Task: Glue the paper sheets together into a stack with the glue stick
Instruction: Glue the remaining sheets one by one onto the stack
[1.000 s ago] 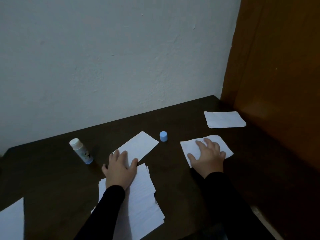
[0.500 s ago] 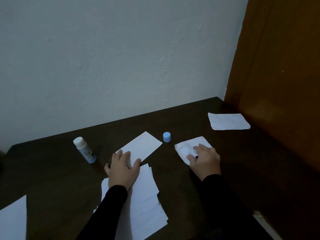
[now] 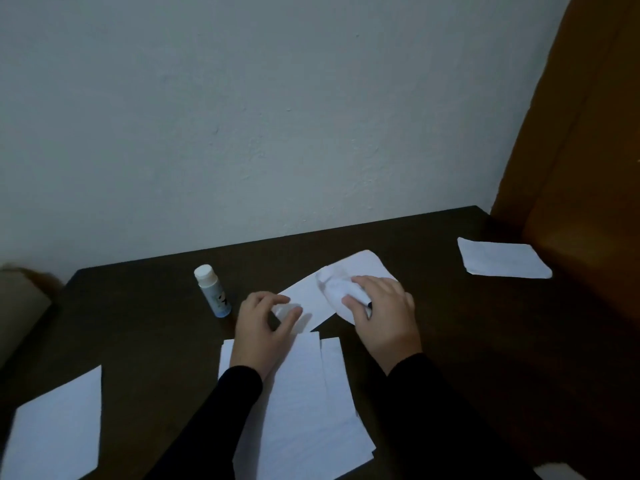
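My right hand (image 3: 384,313) grips a white paper sheet (image 3: 363,266) by its near edge; the sheet is lifted and curled above the dark table (image 3: 138,323). It overlaps the far end of another sheet (image 3: 306,297) that lies flat. My left hand (image 3: 263,327) rests on that flat sheet's near corner with bent fingers. The glue stick (image 3: 212,291) stands uncapped and tilted just left of my left hand. A loose pile of sheets (image 3: 311,410) lies under my left wrist. The blue cap is hidden.
One more sheet (image 3: 502,259) lies at the far right by a brown wooden panel (image 3: 588,168). Another sheet (image 3: 55,431) lies at the near left edge. A pale wall rises behind the table.
My right hand gathered the right-hand sheet, lifted it and carried it left over the middle sheet, hiding the blue cap. My left hand's fingers went from flat to bent.
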`<state>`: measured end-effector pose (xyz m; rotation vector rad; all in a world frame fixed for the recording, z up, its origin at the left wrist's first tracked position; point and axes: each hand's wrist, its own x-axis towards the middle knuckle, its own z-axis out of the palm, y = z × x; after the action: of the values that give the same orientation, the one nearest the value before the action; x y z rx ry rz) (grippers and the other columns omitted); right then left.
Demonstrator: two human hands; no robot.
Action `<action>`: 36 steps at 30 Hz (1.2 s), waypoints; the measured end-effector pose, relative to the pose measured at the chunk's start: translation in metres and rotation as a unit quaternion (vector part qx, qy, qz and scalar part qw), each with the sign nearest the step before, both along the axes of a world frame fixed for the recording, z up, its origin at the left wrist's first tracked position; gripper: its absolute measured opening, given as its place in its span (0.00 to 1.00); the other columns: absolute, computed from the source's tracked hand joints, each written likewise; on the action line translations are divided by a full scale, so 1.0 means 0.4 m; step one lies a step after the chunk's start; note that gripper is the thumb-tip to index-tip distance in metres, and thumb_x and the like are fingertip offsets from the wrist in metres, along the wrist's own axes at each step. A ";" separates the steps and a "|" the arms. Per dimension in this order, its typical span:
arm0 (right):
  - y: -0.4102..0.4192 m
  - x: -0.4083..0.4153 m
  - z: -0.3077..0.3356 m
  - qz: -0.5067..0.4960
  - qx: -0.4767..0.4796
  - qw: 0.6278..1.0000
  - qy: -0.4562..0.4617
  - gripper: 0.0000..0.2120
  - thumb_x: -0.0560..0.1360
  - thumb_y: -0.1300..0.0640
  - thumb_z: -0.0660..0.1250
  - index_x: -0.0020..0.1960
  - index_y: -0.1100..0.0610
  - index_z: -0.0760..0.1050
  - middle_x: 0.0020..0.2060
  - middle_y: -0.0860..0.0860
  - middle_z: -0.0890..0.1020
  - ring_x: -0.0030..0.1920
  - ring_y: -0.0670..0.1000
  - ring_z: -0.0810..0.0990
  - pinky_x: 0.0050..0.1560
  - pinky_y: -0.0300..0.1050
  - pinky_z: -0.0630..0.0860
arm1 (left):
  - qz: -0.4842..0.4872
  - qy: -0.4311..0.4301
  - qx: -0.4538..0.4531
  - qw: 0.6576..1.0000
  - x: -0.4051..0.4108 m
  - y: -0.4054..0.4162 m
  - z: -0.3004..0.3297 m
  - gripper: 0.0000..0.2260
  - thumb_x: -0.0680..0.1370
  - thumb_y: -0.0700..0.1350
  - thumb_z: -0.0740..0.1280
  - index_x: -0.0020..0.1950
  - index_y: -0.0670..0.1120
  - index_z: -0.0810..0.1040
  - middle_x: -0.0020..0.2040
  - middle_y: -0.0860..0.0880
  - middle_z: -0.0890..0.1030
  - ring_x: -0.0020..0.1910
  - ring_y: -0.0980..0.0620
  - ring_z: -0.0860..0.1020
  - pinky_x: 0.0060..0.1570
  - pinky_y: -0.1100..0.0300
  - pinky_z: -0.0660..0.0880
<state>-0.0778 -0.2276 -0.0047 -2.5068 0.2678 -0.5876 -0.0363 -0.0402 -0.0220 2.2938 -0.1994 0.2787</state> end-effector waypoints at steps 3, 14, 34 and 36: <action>0.070 0.040 0.000 0.060 -0.007 0.998 0.011 0.16 0.78 0.46 0.62 0.65 0.46 0.73 0.62 0.43 0.76 0.65 0.45 0.68 0.67 0.44 0.59 | -0.015 0.008 -0.085 0.996 -0.031 -0.001 -0.006 0.03 0.78 0.48 0.67 0.45 0.55 0.78 0.44 0.55 0.78 0.46 0.58 0.76 0.46 0.63 0.72; 0.124 0.098 -0.031 0.128 -0.002 0.992 0.017 0.19 0.76 0.40 0.63 0.65 0.45 0.72 0.69 0.44 0.68 0.70 0.45 0.61 0.69 0.46 0.57 | -0.022 0.194 -0.400 0.895 -0.032 0.027 0.005 0.09 0.78 0.50 0.67 0.51 0.47 0.82 0.47 0.44 0.84 0.50 0.46 0.82 0.51 0.45 0.78; 0.021 0.220 -0.041 0.023 0.137 0.986 0.095 0.15 0.80 0.55 0.62 0.66 0.51 0.73 0.64 0.50 0.75 0.65 0.49 0.72 0.65 0.41 0.67 | 0.058 0.154 -0.224 0.960 0.082 0.025 -0.036 0.17 0.72 0.45 0.75 0.55 0.52 0.71 0.36 0.47 0.77 0.35 0.54 0.77 0.37 0.64 0.75; 0.021 0.213 -0.056 0.031 0.143 0.985 0.088 0.15 0.80 0.56 0.61 0.66 0.52 0.73 0.65 0.50 0.74 0.66 0.48 0.71 0.64 0.39 0.66 | 0.059 0.147 -0.212 0.964 0.084 0.020 -0.040 0.15 0.72 0.45 0.75 0.52 0.52 0.72 0.35 0.49 0.76 0.33 0.55 0.75 0.37 0.63 0.75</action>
<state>0.0076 -0.2194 -0.0272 -2.2789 0.3139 -0.2782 -0.0027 -0.0321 -0.0379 1.8923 0.1395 0.0309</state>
